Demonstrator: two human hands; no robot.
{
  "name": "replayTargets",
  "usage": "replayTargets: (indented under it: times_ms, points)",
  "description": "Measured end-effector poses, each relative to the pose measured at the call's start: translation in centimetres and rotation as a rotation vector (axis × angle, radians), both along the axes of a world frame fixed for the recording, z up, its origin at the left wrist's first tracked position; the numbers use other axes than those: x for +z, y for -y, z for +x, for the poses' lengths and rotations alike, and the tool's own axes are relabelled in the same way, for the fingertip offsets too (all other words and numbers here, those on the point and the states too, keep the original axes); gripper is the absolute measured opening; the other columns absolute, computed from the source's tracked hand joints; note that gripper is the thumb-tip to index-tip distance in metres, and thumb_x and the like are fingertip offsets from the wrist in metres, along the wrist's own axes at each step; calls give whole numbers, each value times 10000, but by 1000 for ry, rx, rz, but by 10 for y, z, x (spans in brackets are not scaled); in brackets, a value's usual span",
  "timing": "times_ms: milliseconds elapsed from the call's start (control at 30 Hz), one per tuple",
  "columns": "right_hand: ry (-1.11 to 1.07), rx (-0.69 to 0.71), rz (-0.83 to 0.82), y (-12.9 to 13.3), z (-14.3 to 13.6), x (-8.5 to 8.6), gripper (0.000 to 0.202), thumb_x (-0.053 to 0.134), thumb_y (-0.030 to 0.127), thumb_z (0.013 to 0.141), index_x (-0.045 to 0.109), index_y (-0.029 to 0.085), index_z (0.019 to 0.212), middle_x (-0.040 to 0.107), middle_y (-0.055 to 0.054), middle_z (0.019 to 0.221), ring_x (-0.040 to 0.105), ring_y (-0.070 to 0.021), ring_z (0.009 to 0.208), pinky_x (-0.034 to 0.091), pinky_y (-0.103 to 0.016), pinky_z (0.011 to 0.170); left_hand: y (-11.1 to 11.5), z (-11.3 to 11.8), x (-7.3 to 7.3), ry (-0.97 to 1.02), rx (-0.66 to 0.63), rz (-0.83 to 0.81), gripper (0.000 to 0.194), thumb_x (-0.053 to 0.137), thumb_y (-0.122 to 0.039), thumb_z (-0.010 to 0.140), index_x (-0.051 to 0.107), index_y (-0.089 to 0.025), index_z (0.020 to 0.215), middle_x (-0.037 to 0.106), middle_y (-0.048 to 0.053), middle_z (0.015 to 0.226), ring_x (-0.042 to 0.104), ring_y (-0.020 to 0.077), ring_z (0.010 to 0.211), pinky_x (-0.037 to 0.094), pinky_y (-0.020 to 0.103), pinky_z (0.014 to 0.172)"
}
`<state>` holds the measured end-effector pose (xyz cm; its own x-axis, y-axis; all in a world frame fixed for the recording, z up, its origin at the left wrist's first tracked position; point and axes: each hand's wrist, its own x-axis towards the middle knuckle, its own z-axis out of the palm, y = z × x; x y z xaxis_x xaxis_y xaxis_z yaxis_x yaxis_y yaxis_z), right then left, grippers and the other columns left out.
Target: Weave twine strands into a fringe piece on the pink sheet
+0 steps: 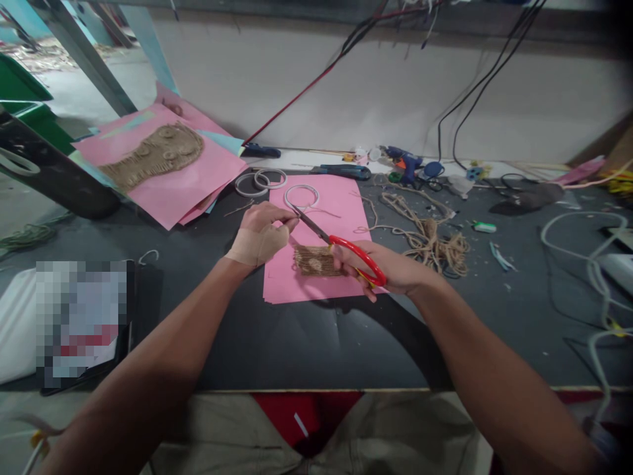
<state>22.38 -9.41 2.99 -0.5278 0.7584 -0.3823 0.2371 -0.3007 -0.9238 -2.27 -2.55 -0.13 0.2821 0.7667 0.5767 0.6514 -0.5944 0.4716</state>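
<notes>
My right hand (370, 260) grips a pair of scissors (353, 254) with red handles, the blades pointing away to the upper left. The blade tips reach my left hand (262, 231), which is closed in a pinch; what is between its fingertips is too small to make out. A tan band or bandage (257, 245) wraps the back of that hand and the wrist. Beneath the scissors a rectangular piece of coiled brown twine (314, 261) lies on a pink sheet (291, 290). A silvery ring (302, 187) rests on the sheet just beyond the blade tips.
Two more rings (270, 170) lie at the sheet's upper left. Loose twine (435, 244) is heaped at right, with a blue glue gun (408, 163) behind. Left are pink sheets (168, 198) bearing a twine shape (168, 150). A white cable (591, 264) loops at far right.
</notes>
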Motion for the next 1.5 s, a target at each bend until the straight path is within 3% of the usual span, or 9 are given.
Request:
replayTargets:
  times_ms: [200,800,1200,1400,1500]
  points:
    - [-7,14,6,-1,3,-2,319,665,493,909,560,193,893,479,59,684,474,-49,405,532,-187,361,1,0,1,16,14,-30,132,671,-238,839,796,-252,797,793,42,865,690,206,841,518,386,869]
    - [87,-1,37,4,-6,13,449,669,605,872,571,175,789,446,49,656,466,-59,425,547,-220,361,4,2,5,39,31,-70,118,684,-256,821,782,-261,754,787,28,847,679,208,841,502,382,878]
    - [114,-7,95,0,-1,8,460,635,631,885,571,182,811,441,55,654,467,-59,397,538,-220,343,4,1,5,45,4,-82,126,676,-272,833,789,-285,778,784,40,846,671,211,834,511,405,877]
    - [85,-139,194,-3,4,7,446,637,631,887,571,196,812,486,56,608,472,-69,354,477,-210,304,3,2,5,92,72,-116,102,695,-281,800,794,-263,781,779,51,866,665,211,838,498,395,880]
    - [8,-243,307,-5,7,3,447,638,644,881,583,202,841,480,58,602,485,-84,366,473,-226,315,2,2,6,212,147,-217,127,700,-312,782,797,-231,785,753,48,791,627,182,727,508,352,754]
